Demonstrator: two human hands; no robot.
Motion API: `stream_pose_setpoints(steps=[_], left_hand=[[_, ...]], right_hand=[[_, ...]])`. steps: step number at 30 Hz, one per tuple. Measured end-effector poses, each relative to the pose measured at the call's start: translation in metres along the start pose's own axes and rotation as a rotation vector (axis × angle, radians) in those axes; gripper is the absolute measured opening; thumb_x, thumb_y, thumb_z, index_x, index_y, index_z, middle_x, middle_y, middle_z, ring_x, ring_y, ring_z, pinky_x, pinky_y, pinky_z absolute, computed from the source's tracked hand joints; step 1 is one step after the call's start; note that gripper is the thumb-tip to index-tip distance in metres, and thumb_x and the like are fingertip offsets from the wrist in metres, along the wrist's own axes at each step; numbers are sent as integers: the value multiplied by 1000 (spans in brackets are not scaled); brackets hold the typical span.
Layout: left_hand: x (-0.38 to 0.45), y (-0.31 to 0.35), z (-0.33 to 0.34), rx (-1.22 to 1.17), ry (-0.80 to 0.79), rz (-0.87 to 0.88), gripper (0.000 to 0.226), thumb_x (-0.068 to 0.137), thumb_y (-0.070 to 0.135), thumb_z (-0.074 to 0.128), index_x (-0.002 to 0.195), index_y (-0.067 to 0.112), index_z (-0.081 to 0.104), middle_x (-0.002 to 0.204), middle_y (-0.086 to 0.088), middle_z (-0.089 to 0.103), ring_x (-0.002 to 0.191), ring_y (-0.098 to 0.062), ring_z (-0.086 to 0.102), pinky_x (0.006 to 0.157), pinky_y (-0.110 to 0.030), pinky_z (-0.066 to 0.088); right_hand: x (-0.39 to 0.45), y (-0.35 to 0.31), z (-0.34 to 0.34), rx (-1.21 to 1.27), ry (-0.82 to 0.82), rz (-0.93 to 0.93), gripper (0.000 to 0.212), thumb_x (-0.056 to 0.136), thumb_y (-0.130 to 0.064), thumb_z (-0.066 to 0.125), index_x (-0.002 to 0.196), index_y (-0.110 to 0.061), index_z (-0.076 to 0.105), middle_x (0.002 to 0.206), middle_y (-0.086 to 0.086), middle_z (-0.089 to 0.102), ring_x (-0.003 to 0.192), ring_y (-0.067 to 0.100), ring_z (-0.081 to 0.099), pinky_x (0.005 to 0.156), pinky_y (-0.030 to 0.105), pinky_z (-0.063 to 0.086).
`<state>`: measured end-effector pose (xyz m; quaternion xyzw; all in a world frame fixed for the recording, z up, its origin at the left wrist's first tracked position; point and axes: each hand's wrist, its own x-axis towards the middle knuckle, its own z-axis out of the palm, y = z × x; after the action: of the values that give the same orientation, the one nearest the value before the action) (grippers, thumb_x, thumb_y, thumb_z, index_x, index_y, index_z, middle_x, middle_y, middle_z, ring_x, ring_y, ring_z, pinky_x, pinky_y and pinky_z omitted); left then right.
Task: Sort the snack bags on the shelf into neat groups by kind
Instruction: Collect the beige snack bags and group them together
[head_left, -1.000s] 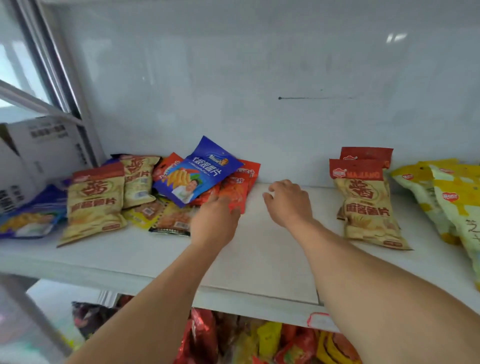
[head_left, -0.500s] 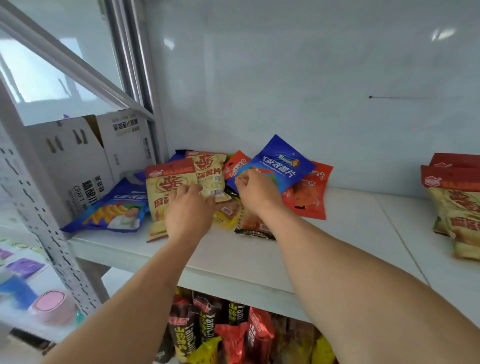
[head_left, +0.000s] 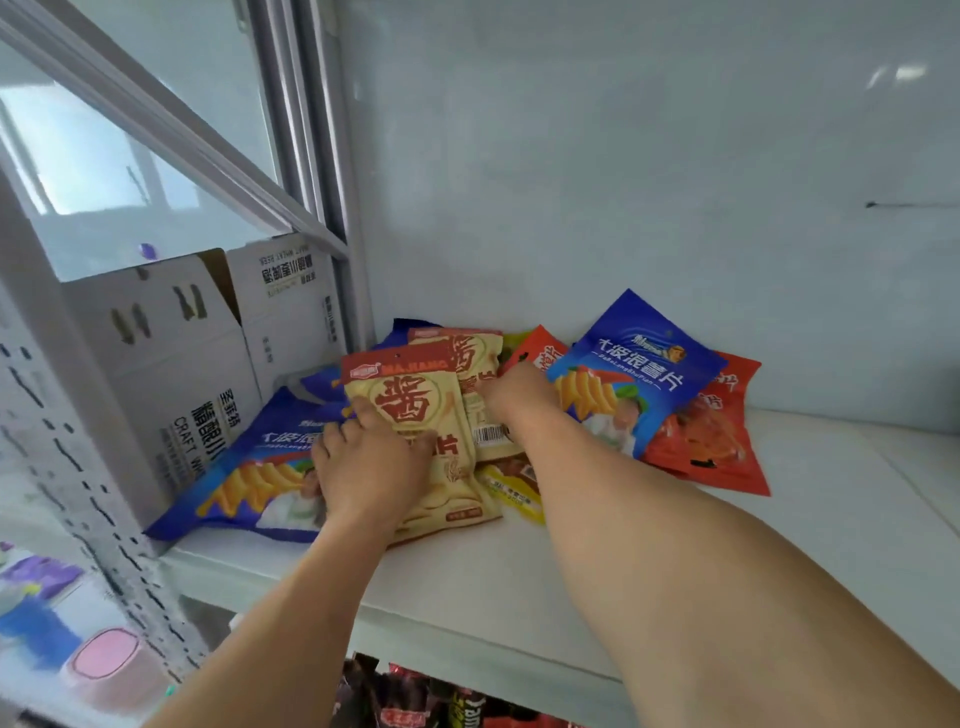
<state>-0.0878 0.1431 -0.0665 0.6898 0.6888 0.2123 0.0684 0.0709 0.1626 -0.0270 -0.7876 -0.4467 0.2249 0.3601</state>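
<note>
Snack bags lie heaped at the left end of the white shelf (head_left: 779, 545), in the middle of the frame. The left hand (head_left: 369, 467) lies on the front beige bag (head_left: 415, 415) with the red top band, fingers curled over its left edge and thumb across its face, gripping it; the hand hides the bag's lower left. The right hand (head_left: 519, 405) reaches just right of it, onto a second beige bag (head_left: 475, 364) behind the first; its fingers are tucked among the packets, so whether they pinch anything cannot be told. A blue chip bag (head_left: 634, 374) leans to the right of that hand, over orange-red bags (head_left: 711, 441) only partly seen. Another blue bag (head_left: 249, 478) lies flat at lower left, its right edge under the left hand. A yellow packet (head_left: 511, 493) peeks out under the right forearm. White cardboard boxes (head_left: 171, 364) stand at left. Bags on the lower shelf (head_left: 441, 701) are cut off by the bottom edge.
</note>
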Motion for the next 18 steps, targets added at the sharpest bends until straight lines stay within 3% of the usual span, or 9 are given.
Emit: stream_pose_setpoints(steps=[3, 5, 7, 9, 11, 14, 18], left_hand=[[-3, -1, 1, -124, 25, 100, 98, 95, 58, 54, 160, 4, 3, 159, -21, 31, 139, -42, 42, 113, -52, 34], [-7, 1, -3, -218, 16, 154, 96, 96, 50, 59, 160, 7, 0, 159, -20, 27, 127, -44, 53, 96, -50, 47], [-12, 3, -10, -325, 5, 196, 94, 97, 40, 63, 161, 11, -1, 161, -17, 23, 120, -45, 59, 78, -45, 47], [-18, 6, -16, -455, -4, 229, 96, 96, 32, 67, 162, 15, -1, 163, -13, 21, 125, -43, 55, 83, -46, 48], [-27, 10, -21, -608, -43, 244, 102, 93, 26, 72, 163, 19, -2, 165, -9, 25, 136, -35, 49, 99, -46, 47], [-46, 23, -27, -845, -150, 219, 110, 89, 20, 77, 163, 21, -4, 157, -5, 44, 137, -28, 50, 106, -39, 43], [-77, 47, -28, -1017, -298, 148, 109, 84, 18, 83, 162, 16, 8, 147, -9, 52, 130, -28, 55, 100, -36, 48]], right_hand=[[-6, 0, -1, 110, -16, 69, 33, 97, -22, 61, 123, -1, 62, 125, 12, 66, 108, 27, 64, 75, 29, 49], [-20, -1, -9, 236, 1, 95, 36, 96, -25, 62, 127, -5, 63, 130, 13, 64, 119, 29, 62, 87, 32, 52], [-41, 1, -22, 273, 15, 96, 38, 101, -28, 54, 133, -7, 60, 138, 13, 60, 126, 30, 57, 94, 31, 48], [-55, 8, -35, 317, 45, 119, 42, 106, -30, 44, 140, -8, 54, 145, 9, 53, 135, 28, 47, 95, 24, 35], [-73, 16, -44, 330, 54, 101, 46, 106, -36, 41, 144, -12, 51, 150, 8, 47, 140, 27, 40, 104, 27, 29], [-83, 38, -58, 470, 92, 121, 59, 89, -57, 58, 137, -23, 57, 140, 4, 57, 131, 30, 52, 110, 49, 40], [-87, 86, -90, 603, 185, 177, 63, 75, -63, 68, 122, -22, 64, 122, 4, 70, 113, 30, 65, 104, 57, 46]])
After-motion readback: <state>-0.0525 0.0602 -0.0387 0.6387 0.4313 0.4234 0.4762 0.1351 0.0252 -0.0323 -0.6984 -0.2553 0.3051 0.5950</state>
